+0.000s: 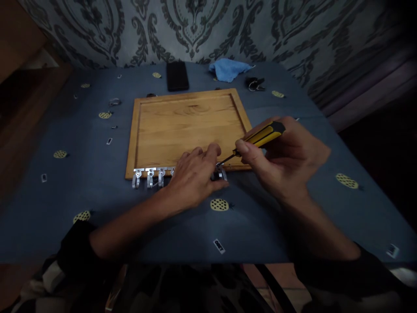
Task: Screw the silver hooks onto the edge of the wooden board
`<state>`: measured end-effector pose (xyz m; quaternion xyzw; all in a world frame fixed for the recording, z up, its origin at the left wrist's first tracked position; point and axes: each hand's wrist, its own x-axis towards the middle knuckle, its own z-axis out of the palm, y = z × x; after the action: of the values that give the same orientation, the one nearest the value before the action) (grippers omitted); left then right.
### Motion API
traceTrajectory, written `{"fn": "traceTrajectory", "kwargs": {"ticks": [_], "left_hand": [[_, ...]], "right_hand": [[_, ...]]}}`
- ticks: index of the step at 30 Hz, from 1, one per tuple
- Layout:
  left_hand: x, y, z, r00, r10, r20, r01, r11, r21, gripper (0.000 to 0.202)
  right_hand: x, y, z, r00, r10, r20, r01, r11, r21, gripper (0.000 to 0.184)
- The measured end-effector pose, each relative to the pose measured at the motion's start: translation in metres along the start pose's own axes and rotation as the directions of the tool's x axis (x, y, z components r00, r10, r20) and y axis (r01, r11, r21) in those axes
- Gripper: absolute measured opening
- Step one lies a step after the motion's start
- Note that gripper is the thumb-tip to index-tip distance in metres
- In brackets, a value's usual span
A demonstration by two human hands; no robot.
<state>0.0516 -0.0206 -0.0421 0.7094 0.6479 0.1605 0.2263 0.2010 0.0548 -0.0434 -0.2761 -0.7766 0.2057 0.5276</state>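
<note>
At the near edge of the wooden board [185, 121], flat on the bench [81, 191], the left hand [192, 174] closes over a metal hook [220, 175], pinning it steady. The right hand [286, 156] grips a screwdriver [260, 137], tilted so its tip meets that hook. More hooks [150, 176] line the same edge.
</note>
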Motion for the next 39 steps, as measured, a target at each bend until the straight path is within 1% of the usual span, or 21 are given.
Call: {"fn": "traceTrajectory", "kwargs": {"ticks": [3, 5, 8, 10, 11, 13, 15, 18, 20, 21, 24, 25, 26, 27, 29, 31, 35, 39], "left_hand": [[0.000, 0.001, -0.001, 1.000, -0.007, 0.006, 0.007, 1.000, 0.001, 0.050], [0.000, 0.000, 0.000, 1.000, -0.005, 0.000, 0.005, 1.000, -0.001, 0.050], [0.001, -0.001, 0.001, 1.000, 0.010, -0.008, -0.010, 1.000, -0.005, 0.050], [0.001, -0.002, 0.002, 1.000, 0.016, -0.014, -0.016, 1.000, -0.005, 0.050], [0.001, -0.002, 0.002, 1.000, 0.018, -0.019, -0.018, 1.000, -0.007, 0.049], [0.000, -0.002, 0.003, 0.999, 0.018, -0.028, -0.018, 1.000, -0.011, 0.048], [0.000, -0.002, 0.003, 1.000, 0.015, -0.027, -0.016, 1.000, -0.012, 0.048], [-0.001, -0.003, 0.003, 0.999, 0.018, -0.027, -0.018, 1.000, 0.003, 0.051], [-0.001, -0.003, 0.003, 0.999, 0.027, -0.032, -0.027, 1.000, 0.012, 0.051], [-0.001, -0.004, 0.003, 0.999, 0.031, -0.035, -0.031, 0.999, 0.012, 0.050], [-0.001, -0.004, 0.003, 0.999, 0.040, -0.032, -0.040, 0.999, 0.004, 0.049], [-0.001, -0.004, 0.003, 0.999, 0.038, -0.027, -0.038, 0.999, 0.002, 0.049], [-0.001, -0.003, 0.003, 0.999, 0.032, -0.020, -0.032, 0.999, 0.001, 0.049], [-0.001, -0.003, 0.002, 1.000, 0.024, -0.012, -0.024, 1.000, 0.000, 0.050], [0.000, -0.001, 0.001, 1.000, 0.005, 0.000, -0.005, 1.000, -0.002, 0.050], [0.000, 0.000, 0.000, 1.000, -0.004, 0.001, 0.004, 1.000, -0.005, 0.051], [0.000, -0.001, 0.001, 1.000, 0.003, -0.002, -0.003, 1.000, -0.009, 0.050], [-0.001, -0.002, 0.001, 1.000, 0.004, -0.009, -0.004, 1.000, -0.005, 0.050]], "right_hand": [[0.003, -0.001, -0.001, 0.997, 0.055, 0.045, -0.058, 0.996, 0.069, 0.023], [0.006, -0.003, -0.003, 0.993, 0.086, 0.085, -0.097, 0.985, 0.144, 0.018], [0.010, -0.005, -0.008, 0.974, 0.113, 0.197, -0.158, 0.961, 0.227, 0.013], [0.012, -0.005, -0.011, 0.958, 0.140, 0.252, -0.199, 0.953, 0.230, 0.010], [0.012, -0.004, -0.012, 0.955, 0.153, 0.255, -0.211, 0.952, 0.221, 0.008], [0.011, -0.002, -0.011, 0.963, 0.164, 0.213, -0.206, 0.959, 0.194, 0.010], [0.007, 0.002, -0.009, 0.983, 0.140, 0.119, -0.154, 0.981, 0.121, 0.018], [-0.001, 0.005, -0.004, 1.000, 0.001, -0.026, -0.003, 0.998, -0.058, 0.024], [-0.006, 0.005, -0.001, 0.994, -0.077, -0.076, 0.066, 0.988, -0.140, 0.022], [-0.006, 0.004, -0.001, 0.989, -0.092, -0.115, 0.074, 0.986, -0.150, 0.021], [-0.005, 0.001, 0.000, 0.953, -0.060, -0.298, 0.032, 0.995, -0.099, 0.023], [-0.004, 0.000, 0.000, 0.943, -0.047, -0.330, 0.021, 0.996, -0.082, 0.025], [-0.003, 0.000, 0.000, 0.943, -0.045, -0.329, 0.021, 0.997, -0.076, 0.027], [-0.002, 0.001, 0.000, 0.955, -0.044, -0.292, 0.020, 0.996, -0.082, 0.026], [-0.001, 0.002, -0.001, 0.982, -0.056, -0.179, 0.035, 0.992, -0.117, 0.024], [-0.001, 0.003, -0.001, 0.990, -0.086, -0.113, 0.066, 0.983, -0.174, 0.022], [-0.001, 0.002, -0.001, 0.985, -0.135, -0.111, 0.101, 0.958, -0.268, 0.023], [-0.001, 0.002, -0.001, 0.990, -0.115, -0.085, 0.091, 0.965, -0.248, 0.024]]}}
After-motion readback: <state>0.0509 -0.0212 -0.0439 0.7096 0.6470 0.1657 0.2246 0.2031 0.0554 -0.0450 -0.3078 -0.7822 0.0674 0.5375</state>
